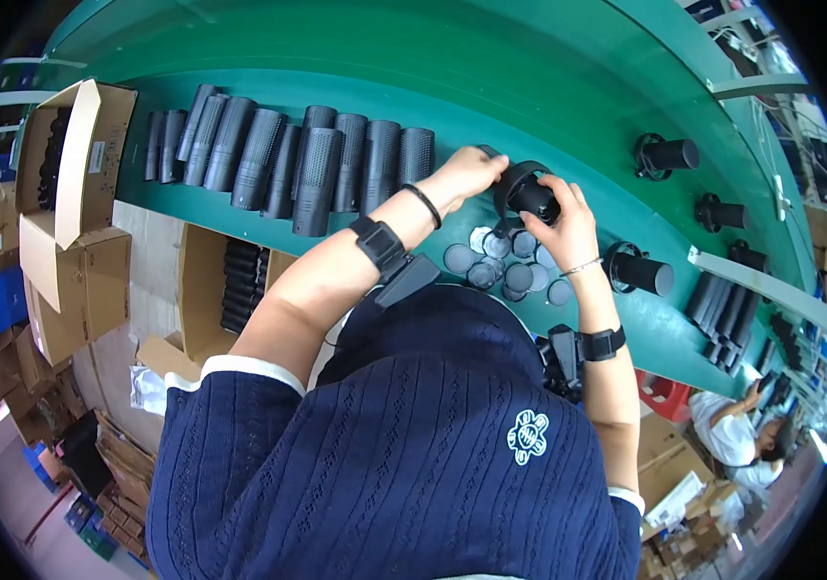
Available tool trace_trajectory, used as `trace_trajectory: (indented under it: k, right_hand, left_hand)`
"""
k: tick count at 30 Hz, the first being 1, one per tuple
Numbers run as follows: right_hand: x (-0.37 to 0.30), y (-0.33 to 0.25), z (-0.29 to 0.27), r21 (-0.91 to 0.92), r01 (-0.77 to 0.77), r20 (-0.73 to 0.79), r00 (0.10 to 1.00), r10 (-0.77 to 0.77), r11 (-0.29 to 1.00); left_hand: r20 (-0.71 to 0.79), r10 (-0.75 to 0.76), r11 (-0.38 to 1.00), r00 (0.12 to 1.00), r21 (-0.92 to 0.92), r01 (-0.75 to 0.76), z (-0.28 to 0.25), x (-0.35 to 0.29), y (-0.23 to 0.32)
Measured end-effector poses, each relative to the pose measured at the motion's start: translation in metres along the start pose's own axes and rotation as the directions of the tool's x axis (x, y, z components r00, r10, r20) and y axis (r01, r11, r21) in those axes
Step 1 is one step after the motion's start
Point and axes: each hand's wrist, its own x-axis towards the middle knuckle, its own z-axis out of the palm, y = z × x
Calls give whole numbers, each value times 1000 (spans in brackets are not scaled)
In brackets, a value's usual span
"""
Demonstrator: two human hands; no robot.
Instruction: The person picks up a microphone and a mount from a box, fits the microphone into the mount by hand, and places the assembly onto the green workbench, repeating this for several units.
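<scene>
My right hand (565, 224) grips a black cylindrical part with a wide ring (504, 193) round it, thumb and fingers closed on its right side. My left hand (471, 176) is at the ring's left edge, its fingers pinched together. A dark edge shows by those fingertips; what they hold is too small to make out. Just below both hands, a cluster of round grey and clear discs (518, 278) lies on the green bench (356, 92). To the right of my right hand, a similar black cylinder with a ring (643, 274) lies on its side.
Several black textured tubes (317, 179) stand in rows at the left. More ringed cylinders (672, 155) lie at the right, near bundled black tubes (723, 314). Cardboard boxes (80, 280) flank the bench's left end. A co-worker in white (732, 430) sits far right beyond a red stool (663, 394).
</scene>
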Motion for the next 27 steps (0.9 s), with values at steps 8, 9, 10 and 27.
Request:
trace_trajectory:
  k: [8,9,10,27]
  right_hand:
    - [-18,9,20,91,-185,2,983,185,979]
    - [-19,12,23,130,-172,-9,985,175,976]
    - [-20,13,24,170,-158,-20,986,164,973]
    - [-12,6,28,489,-439,106,888,448,754]
  left_hand:
    - [76,31,949,997,-314,-5,19,-3,-23]
    - [90,15,930,996,-366,19,20,-1,-24]
    - [105,-1,908,995,-416,44,20,-2,-22]
    - [-45,-65,929,997,-367,44,15,-6,-21]
